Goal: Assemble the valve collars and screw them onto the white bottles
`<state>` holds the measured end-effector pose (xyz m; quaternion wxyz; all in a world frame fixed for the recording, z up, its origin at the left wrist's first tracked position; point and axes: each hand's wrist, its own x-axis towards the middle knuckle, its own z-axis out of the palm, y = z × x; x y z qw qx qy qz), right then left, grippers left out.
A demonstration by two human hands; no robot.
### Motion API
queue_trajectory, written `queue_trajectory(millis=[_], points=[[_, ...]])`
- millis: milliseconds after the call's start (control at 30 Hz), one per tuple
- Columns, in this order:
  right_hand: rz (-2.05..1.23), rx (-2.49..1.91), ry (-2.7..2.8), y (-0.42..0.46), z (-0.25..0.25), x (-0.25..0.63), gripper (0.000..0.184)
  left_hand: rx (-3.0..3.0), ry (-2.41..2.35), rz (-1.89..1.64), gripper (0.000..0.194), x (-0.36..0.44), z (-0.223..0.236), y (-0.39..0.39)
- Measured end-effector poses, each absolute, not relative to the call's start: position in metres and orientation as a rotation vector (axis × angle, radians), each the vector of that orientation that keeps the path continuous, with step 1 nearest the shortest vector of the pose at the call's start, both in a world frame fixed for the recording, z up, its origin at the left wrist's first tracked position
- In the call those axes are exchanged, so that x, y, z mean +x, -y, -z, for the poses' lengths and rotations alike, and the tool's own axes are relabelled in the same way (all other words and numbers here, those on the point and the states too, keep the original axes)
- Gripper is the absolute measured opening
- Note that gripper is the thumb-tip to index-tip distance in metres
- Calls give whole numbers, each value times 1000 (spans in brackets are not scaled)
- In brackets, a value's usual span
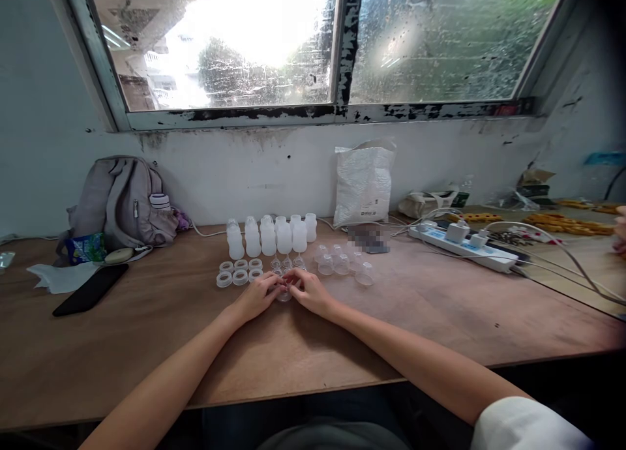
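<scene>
My left hand [260, 297] and my right hand [309, 291] meet at the middle of the table, fingers closed together around a small clear teat [283, 296]. The fingers hide part of it. Just beyond them, several more clear teats [287, 263] stand in rows, partly covered by my hands. Left of these lie several white screw rings [239, 277] in two rows, the nearest ones beside my left hand. Behind stands a row of frosted white baby bottles [268, 236]. Several clear dome caps [341, 263] sit to the right, past my right hand.
A grey backpack [120, 202] and a black phone [91, 290] are on the left. A white plastic bag [364, 186] leans on the wall. On the right, a power strip [464, 246] trails cables, with a person's hand [620, 231] at the edge.
</scene>
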<state>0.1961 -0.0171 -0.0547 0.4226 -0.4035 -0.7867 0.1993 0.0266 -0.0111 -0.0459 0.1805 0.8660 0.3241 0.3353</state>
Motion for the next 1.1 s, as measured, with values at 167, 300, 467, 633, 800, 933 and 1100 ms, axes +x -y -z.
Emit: queue_trajectory(millis=[167, 300, 467, 633, 800, 933, 1100], points=[[-535, -935, 1978, 24, 47, 197, 20, 2149, -1026, -1097, 27, 29, 45, 8], [-662, -840, 1948, 29, 42, 196, 24, 1705, -982, -1081, 29, 31, 50, 8], [-805, -844, 1829, 26, 45, 194, 24, 1303, -916, -1054, 28, 34, 50, 11], [-917, -952, 1662, 21, 49, 193, 25, 1383, -916, -1059, 34, 35, 46, 15], [-919, -989, 1652, 24, 46, 193, 24, 1643, -948, -1089, 31, 35, 49, 16], [-891, -993, 1708, 26, 47, 192, 21, 1691, -976, -1100, 26, 35, 52, 14], [-830, -990, 1733, 24, 52, 193, 19, 1865, -947, -1107, 26, 35, 55, 14]])
